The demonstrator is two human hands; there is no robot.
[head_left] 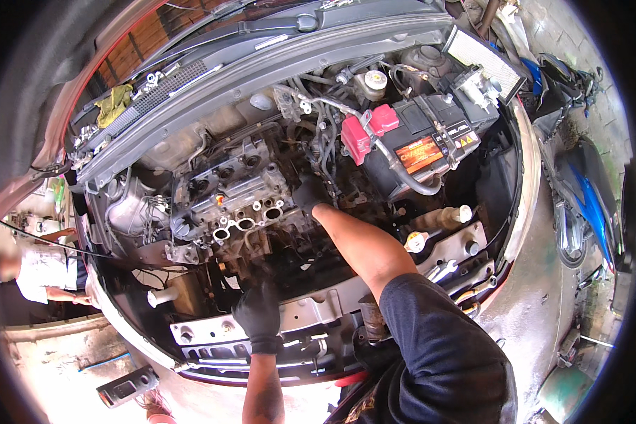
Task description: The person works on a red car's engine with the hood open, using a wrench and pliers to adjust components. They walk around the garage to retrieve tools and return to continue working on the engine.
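Observation:
Both my hands wear black gloves inside the open engine bay of a car. My right hand (309, 193) reaches to the right end of the engine block (237, 185), beside the hoses and wiring (326, 148). Its fingers are lost against the dark parts there. Lower down, my left hand (257, 315) is over the light metal front crossmember (309, 308), with its fingers toward the gap in front of the engine. They blend into the dark, so their grip does not show. The engine's round intake ports (245, 225) face the front, uncovered.
A battery (420, 145) with a red terminal cover (360, 136) sits right of the engine. Wrenches (443, 271) lie on the front right edge. A yellow cloth (114, 106) and loose parts rest along the cowl. Another person (46, 272) is at the left; a motorcycle (583, 198) stands right.

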